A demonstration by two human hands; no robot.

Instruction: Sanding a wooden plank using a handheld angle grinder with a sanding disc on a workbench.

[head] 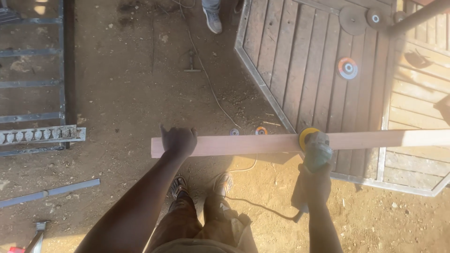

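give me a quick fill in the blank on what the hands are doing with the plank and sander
1. The left hand presses down on the long wooden ____ near its left end.
2. The right hand holds a power sander whose pad is coloured ____.
3. The plank's right part lies across a slatted wooden ____ with a metal frame.
4. Several round sanding ____ lie on that panel.

Missing words: plank; yellow; panel; discs
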